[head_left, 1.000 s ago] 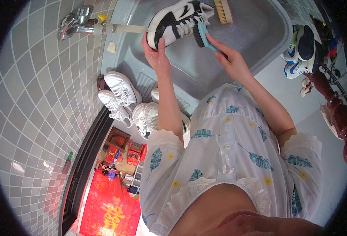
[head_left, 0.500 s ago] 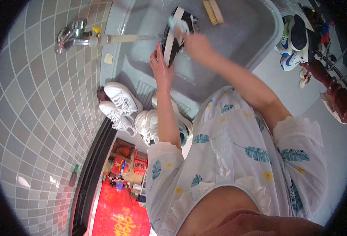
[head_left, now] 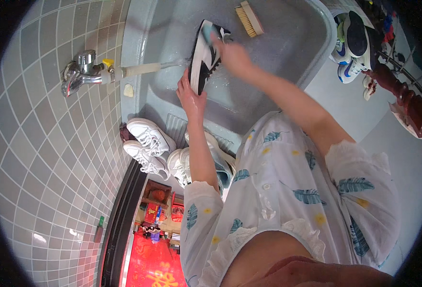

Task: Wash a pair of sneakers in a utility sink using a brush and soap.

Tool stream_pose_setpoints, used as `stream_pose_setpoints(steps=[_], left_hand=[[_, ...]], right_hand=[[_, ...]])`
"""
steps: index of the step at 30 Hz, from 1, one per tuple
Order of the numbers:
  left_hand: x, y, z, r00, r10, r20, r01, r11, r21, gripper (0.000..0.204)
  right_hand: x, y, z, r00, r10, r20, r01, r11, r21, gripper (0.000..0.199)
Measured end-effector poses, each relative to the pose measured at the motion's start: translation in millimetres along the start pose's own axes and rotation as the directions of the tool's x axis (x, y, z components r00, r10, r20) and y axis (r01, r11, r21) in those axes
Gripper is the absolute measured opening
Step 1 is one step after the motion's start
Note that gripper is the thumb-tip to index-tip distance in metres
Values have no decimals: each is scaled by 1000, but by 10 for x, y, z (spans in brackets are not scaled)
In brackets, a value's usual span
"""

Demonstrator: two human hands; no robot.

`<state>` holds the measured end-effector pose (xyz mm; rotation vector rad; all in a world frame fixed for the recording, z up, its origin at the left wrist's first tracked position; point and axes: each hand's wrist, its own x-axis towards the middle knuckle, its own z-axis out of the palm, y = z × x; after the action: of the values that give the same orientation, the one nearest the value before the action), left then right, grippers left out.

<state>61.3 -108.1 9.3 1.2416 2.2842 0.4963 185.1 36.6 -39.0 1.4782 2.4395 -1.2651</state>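
Head view: a black-and-white sneaker (head_left: 203, 60) is held on edge in the grey sink (head_left: 287, 67), at twelve o'clock of the frame. Its heel is gripped by the left hand (head_left: 191, 95); a small blue brush (head_left: 209, 36) is clasped by the right hand (head_left: 232, 57). Water is run from the tap (head_left: 84, 71) at nine o'clock. Short, firm strokes are best kept under the stream.

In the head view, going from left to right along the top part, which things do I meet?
Tap → left hand → black-and-white shoe → right hand → brush → sink rim → shoes on the floor.
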Motion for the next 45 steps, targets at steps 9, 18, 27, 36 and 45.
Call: stream_pose_setpoints(steps=[9, 18, 27, 36, 45], left_hand=[[-41, -64, 2, 997, -55, 49, 56, 998, -8, 89], [-139, -123, 78, 999, -47, 18, 47, 999, 22, 87], [-140, -107, 76, 996, -89, 12, 89, 996, -5, 84], [-92, -128, 117, 997, -75, 11, 75, 997, -3, 82], [-56, -94, 204, 996, -83, 23, 84, 996, -39, 84]], right_hand=[[-42, -144, -1, 983, -109, 149, 119, 991, -58, 58], [-386, -226, -26, 957, -156, 243, 182, 980, -87, 72], [-651, -302, 13, 936, -73, 343, 30, 991, 128, 59], [-536, -231, 38, 988, 74, 136, -94, 985, 145, 63], [-185, 18, 228, 989, -68, -131, 68, 998, 1, 68]])
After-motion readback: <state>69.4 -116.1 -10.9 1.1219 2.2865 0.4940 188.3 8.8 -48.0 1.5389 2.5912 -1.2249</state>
